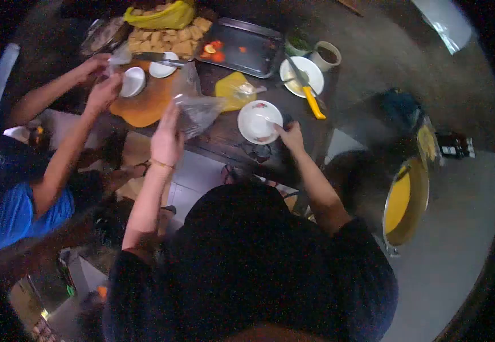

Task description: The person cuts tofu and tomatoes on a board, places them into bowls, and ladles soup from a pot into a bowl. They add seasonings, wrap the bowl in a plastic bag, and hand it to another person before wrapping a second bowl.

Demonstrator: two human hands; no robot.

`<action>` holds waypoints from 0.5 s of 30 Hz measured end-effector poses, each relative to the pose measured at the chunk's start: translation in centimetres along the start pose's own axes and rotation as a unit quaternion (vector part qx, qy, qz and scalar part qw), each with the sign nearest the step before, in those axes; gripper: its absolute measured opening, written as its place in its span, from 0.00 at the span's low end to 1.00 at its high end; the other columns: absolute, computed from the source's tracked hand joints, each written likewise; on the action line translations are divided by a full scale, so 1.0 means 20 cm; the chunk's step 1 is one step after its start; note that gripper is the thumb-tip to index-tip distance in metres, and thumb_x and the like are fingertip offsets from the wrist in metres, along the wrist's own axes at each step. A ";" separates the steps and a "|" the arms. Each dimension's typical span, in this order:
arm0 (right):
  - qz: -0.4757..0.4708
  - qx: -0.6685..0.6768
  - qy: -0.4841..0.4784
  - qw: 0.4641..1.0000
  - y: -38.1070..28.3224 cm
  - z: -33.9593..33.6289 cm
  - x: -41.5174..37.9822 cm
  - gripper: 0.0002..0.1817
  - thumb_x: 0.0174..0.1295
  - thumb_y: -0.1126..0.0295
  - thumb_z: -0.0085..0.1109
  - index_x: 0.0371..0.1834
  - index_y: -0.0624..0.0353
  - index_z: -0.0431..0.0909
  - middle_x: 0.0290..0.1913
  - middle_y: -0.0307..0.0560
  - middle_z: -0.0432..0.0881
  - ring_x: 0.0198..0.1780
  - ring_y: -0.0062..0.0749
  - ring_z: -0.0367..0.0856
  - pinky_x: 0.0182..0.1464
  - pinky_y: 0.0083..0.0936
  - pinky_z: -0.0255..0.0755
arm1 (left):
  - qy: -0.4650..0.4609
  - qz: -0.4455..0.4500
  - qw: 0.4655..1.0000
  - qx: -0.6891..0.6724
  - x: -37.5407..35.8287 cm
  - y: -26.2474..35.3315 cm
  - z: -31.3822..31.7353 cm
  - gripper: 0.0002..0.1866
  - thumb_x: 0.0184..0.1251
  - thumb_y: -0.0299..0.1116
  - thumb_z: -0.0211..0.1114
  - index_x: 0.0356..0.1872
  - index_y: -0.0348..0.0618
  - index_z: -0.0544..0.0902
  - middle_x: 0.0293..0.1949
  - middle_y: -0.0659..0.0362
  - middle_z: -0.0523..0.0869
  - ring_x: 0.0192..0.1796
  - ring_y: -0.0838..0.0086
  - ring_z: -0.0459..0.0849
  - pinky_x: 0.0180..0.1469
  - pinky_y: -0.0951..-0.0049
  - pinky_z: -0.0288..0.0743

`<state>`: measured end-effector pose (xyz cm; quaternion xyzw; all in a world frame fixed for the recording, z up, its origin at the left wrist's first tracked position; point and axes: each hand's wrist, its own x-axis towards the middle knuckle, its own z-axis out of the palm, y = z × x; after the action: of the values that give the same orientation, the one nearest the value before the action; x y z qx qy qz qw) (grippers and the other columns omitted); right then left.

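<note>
My left hand (168, 137) is raised at the table's near edge, fingers stretched upward, against a clear plastic bag (199, 114); whether it grips the bag is hard to tell. My right hand (291, 137) pinches the near right rim of a white bowl (253, 122) with a red pattern inside. Behind the bowl lies a yellow bag (235, 91). To the right, a yellow-handled knife (312, 101) rests across a white plate (315, 74).
A co-worker's hands (105, 82) are beside a white dish (133, 81) on an orange board (145, 108). Farther back are light brown pieces (162, 43), a metal tray (244, 48) and a cup (326, 55). A pot (407, 202) of yellow food stands right.
</note>
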<state>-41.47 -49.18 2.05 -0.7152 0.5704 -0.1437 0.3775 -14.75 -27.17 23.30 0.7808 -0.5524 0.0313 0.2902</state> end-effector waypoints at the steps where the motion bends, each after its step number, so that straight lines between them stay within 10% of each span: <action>1: -0.010 -0.044 0.083 0.996 0.02 0.04 -0.02 0.30 0.46 0.51 0.65 0.43 0.66 0.70 0.33 0.52 0.78 0.31 0.28 0.79 0.28 0.24 0.72 | -0.004 0.014 1.000 -0.006 0.00 0.02 -0.02 0.35 0.40 0.15 0.57 0.57 0.39 0.65 0.60 0.51 0.65 0.54 0.56 0.73 0.45 0.65 0.74; 5: 0.107 0.164 -0.192 0.962 -0.08 0.06 -0.07 0.32 0.48 0.55 0.63 0.46 0.71 0.65 0.20 0.50 0.77 0.15 0.31 0.76 0.16 0.23 0.70 | -0.031 0.010 0.997 -0.074 0.06 0.18 0.04 0.38 0.41 0.17 0.56 0.61 0.42 0.59 0.65 0.53 0.58 0.55 0.56 0.71 0.45 0.64 0.75; 8: 0.093 0.215 -0.155 0.960 -0.08 0.05 -0.09 0.12 0.55 0.72 0.52 0.39 0.67 0.68 0.16 0.45 0.75 0.11 0.24 0.71 0.10 0.18 0.62 | -0.047 -0.061 0.992 -0.100 0.14 0.21 0.11 0.37 0.42 0.18 0.55 0.62 0.41 0.59 0.65 0.55 0.57 0.54 0.56 0.72 0.45 0.64 0.75; 15: -0.060 0.333 0.061 0.939 -0.36 -0.37 -0.32 0.13 0.58 0.74 0.49 0.45 0.65 0.64 0.21 0.45 0.76 0.15 0.21 0.72 0.14 0.17 0.64 | -0.092 -0.069 0.988 -0.102 0.16 0.08 0.42 0.42 0.41 0.22 0.63 0.63 0.37 0.54 0.65 0.47 0.56 0.62 0.56 0.62 0.60 0.67 0.64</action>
<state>-43.04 -45.48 13.57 -0.5714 0.4684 -0.3910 0.5488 -17.28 -34.30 18.20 0.7828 -0.5223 -0.1174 0.3172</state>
